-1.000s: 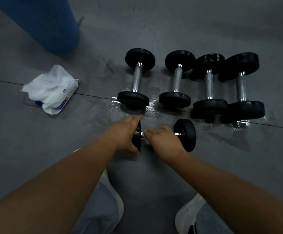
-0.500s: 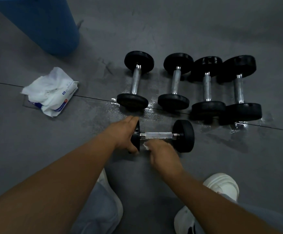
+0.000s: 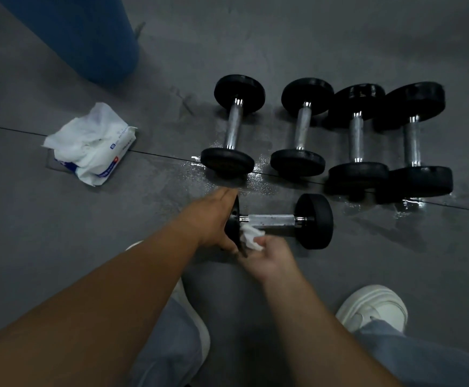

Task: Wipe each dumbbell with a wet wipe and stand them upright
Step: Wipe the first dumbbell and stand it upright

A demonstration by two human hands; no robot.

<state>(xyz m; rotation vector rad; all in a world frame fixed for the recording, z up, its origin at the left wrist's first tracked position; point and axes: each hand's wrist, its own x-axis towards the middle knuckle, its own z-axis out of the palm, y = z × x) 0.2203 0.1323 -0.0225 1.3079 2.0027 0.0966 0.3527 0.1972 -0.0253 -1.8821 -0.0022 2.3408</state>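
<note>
A black dumbbell [image 3: 279,220] with a chrome handle lies sideways on the grey floor in front of me. My left hand [image 3: 213,219] grips its left weight plate. My right hand [image 3: 269,255] sits just below the handle's left end, pinching a crumpled white wet wipe [image 3: 251,236] that touches the inner face of that plate. Behind it, several more black dumbbells lie in a row, from the leftmost dumbbell [image 3: 233,127] to the rightmost dumbbell [image 3: 413,143], their handles pointing away from me.
An open pack of wet wipes [image 3: 91,143] lies on the floor at the left. A blue cylinder [image 3: 68,32] stands at the back left. Wet patches [image 3: 412,205] shine on the floor around the row. My white shoes [image 3: 373,308] are at the bottom.
My right hand has come off the handle and slid down and left to the plate's inner face, baring the handle and showing the wipe. The left hand stays on the plate.
</note>
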